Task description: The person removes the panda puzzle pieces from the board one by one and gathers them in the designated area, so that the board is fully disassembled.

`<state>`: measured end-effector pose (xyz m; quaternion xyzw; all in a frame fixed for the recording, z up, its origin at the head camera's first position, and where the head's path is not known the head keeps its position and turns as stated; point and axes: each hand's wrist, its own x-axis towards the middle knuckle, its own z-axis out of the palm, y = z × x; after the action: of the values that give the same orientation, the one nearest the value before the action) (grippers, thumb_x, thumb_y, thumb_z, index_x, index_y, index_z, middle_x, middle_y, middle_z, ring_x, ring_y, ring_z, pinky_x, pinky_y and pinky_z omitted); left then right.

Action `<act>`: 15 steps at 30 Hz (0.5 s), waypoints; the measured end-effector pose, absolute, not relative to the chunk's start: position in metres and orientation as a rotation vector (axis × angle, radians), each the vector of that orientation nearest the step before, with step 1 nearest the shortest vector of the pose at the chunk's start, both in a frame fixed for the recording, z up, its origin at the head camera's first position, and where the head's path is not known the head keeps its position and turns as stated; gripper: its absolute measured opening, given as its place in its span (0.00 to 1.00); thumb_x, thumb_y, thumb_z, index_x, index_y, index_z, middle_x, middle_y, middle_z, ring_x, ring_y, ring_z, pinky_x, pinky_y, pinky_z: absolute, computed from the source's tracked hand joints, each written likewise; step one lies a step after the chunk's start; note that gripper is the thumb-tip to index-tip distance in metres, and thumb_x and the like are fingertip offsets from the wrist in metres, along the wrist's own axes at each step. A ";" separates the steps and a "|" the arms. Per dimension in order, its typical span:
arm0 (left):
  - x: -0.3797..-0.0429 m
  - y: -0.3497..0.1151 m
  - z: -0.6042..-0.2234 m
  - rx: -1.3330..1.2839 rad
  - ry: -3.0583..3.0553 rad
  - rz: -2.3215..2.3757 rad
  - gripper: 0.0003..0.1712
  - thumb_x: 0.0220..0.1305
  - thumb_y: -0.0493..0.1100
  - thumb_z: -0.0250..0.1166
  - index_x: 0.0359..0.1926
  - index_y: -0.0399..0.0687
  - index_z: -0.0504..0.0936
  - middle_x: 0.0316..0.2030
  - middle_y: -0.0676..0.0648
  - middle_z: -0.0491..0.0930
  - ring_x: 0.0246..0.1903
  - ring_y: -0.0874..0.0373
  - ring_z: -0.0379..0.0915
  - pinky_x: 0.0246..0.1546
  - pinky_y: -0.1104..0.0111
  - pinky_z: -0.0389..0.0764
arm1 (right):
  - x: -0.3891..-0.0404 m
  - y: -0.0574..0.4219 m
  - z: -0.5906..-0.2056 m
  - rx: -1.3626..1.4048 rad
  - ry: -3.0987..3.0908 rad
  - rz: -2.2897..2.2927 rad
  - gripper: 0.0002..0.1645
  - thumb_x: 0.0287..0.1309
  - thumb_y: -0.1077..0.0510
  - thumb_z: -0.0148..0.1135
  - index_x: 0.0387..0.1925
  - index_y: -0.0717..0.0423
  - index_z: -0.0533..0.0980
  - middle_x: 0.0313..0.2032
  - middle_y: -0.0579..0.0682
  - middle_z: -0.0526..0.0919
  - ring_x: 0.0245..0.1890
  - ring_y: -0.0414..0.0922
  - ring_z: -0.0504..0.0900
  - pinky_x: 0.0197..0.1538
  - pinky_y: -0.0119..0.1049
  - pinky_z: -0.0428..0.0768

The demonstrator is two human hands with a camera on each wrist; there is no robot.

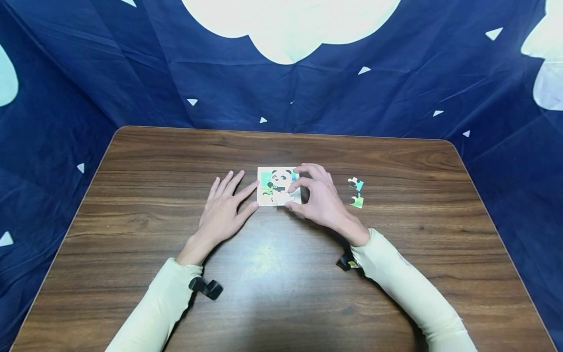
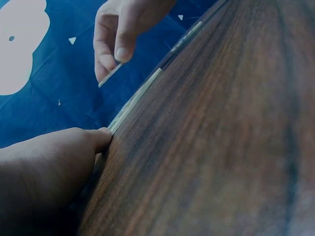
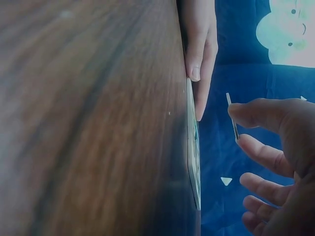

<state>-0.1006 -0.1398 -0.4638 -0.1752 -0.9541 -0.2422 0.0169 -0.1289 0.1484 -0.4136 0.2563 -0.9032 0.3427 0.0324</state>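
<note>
A small panda jigsaw puzzle board [image 1: 260, 202] lies flat on the wooden table. With thumb and index fingertip, my left hand [image 1: 223, 211] touches the board's left edge, its fingers spread out straight on the tabletop. Over the board's right part hovers my right hand [image 1: 324, 201], pinching a thin puzzle piece [image 3: 233, 115] between thumb and index finger. Both wrist views show that piece tilted and raised off the board. Its printed side cannot be made out. The right hand hides some of the board's right edge.
Loose puzzle pieces [image 1: 358, 201] in green, white and blue lie on the table [image 1: 281, 303] to the right of the board. Behind the table's far edge hangs a dark blue cloth [image 1: 220, 73] with white clouds and triangles.
</note>
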 end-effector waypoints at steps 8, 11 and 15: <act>-0.101 -0.140 -0.464 -0.549 -2.968 -0.749 0.35 0.83 0.63 0.59 0.84 0.61 0.73 0.87 0.38 0.56 0.88 0.38 0.41 0.88 0.44 0.33 | -0.136 0.142 -0.417 0.766 -2.797 1.048 0.14 0.54 0.53 0.87 0.39 0.52 0.91 0.68 0.56 0.81 0.77 0.58 0.68 0.76 0.66 0.65; -0.101 -0.140 -0.463 -0.553 -2.957 -0.757 0.35 0.83 0.63 0.59 0.83 0.60 0.73 0.87 0.37 0.57 0.88 0.37 0.41 0.88 0.43 0.33 | -0.137 0.142 -0.419 0.750 -2.802 1.043 0.14 0.54 0.53 0.88 0.39 0.52 0.90 0.68 0.56 0.81 0.76 0.58 0.69 0.76 0.65 0.66; -0.101 -0.139 -0.464 -0.561 -2.941 -0.752 0.35 0.83 0.62 0.59 0.83 0.60 0.73 0.86 0.36 0.58 0.87 0.35 0.43 0.88 0.42 0.35 | -0.139 0.141 -0.422 0.734 -2.814 1.046 0.16 0.54 0.52 0.88 0.40 0.52 0.90 0.67 0.56 0.82 0.75 0.59 0.71 0.78 0.63 0.66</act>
<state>-0.1006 -0.1395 -0.4639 -0.1816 -0.9523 -0.2436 0.0272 -0.1392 0.1413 -0.4224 0.2374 -0.9102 0.3384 0.0256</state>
